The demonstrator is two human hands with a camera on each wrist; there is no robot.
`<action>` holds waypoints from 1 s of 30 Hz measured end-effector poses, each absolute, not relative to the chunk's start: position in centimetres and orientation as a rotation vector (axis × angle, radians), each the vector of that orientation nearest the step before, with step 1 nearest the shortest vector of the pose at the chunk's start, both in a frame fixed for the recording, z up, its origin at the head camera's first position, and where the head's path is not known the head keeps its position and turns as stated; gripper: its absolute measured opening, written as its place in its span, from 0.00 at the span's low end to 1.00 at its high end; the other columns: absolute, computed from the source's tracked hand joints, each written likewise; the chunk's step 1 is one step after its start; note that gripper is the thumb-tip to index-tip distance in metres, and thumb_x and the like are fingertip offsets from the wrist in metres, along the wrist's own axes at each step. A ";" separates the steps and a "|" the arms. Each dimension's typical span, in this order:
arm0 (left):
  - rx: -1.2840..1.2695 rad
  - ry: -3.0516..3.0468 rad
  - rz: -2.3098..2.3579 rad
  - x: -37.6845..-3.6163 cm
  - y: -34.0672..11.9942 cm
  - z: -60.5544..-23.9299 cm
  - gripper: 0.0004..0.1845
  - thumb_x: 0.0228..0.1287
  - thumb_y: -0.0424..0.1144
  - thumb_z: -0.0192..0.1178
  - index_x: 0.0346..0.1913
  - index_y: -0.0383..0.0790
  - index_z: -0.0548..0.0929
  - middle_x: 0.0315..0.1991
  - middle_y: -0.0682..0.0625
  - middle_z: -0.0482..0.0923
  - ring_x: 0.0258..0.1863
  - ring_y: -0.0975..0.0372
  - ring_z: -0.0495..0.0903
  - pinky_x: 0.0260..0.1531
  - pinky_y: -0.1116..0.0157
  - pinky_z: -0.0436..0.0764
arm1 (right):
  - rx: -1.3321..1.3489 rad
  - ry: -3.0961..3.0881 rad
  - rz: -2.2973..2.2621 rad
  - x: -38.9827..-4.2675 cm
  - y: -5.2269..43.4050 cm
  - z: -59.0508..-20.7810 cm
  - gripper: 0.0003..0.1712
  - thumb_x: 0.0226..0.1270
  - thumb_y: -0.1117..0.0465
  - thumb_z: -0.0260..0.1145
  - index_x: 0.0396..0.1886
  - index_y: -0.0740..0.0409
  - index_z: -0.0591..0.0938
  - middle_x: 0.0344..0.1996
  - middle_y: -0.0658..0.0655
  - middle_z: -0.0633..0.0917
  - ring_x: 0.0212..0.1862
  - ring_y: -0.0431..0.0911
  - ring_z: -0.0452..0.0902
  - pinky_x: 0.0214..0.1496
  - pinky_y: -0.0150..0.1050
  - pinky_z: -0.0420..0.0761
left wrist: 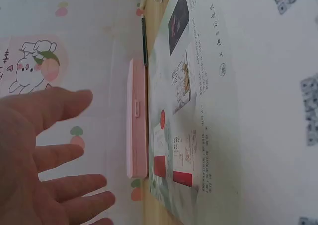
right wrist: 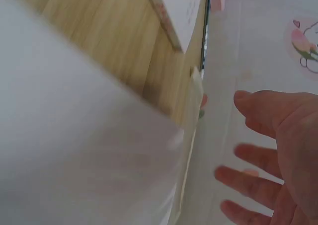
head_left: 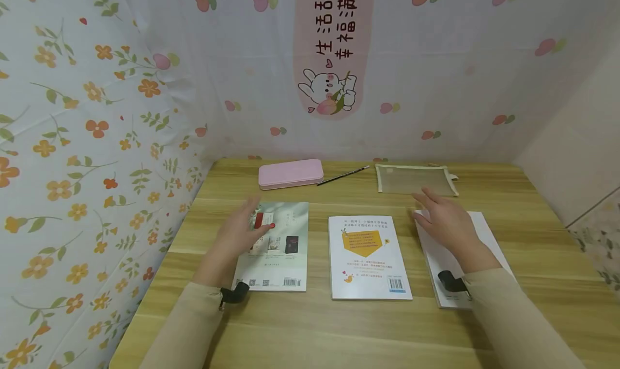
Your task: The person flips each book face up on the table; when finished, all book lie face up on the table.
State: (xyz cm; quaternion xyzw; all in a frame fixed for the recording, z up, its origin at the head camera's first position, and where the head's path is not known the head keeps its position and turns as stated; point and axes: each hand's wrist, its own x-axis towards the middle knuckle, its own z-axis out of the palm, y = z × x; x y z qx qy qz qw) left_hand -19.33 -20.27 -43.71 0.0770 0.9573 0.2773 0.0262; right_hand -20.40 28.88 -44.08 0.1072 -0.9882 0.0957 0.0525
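Note:
My left hand (head_left: 237, 229) hovers over the left part of a pale green booklet (head_left: 290, 272), its fingers spread and holding nothing. In the left wrist view that hand (left wrist: 54, 160) shows apart from the booklet's printed cover (left wrist: 223, 111). Above the far end of a white book (head_left: 477, 234) is my right hand (head_left: 448, 224), covering part of it. The right wrist view shows this hand (right wrist: 283, 160) with loose, separated fingers and nothing in them. Between the hands lies another white book (head_left: 363, 272) with a yellow-orange printed panel and a barcode.
Along the back of the wooden table (head_left: 290, 331) lie a pink pencil case (head_left: 290, 174), a dark pencil (head_left: 344, 175) and a see-through zip pouch (head_left: 411, 179). Patterned cloth (head_left: 436, 89) hangs behind the table, and floral cloth (head_left: 77, 170) hangs at the left.

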 end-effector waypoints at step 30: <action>0.183 2.868 0.817 -15.7 -23.6 -45.0 0.26 0.55 0.35 0.77 0.58 0.35 0.85 0.56 0.36 0.82 0.60 0.41 0.76 0.62 0.41 0.73 | 0.801 -2.964 1.043 -25.8 13.1 -45.7 0.20 0.73 0.61 0.68 0.63 0.59 0.83 0.63 0.60 0.83 0.61 0.58 0.79 0.64 0.54 0.79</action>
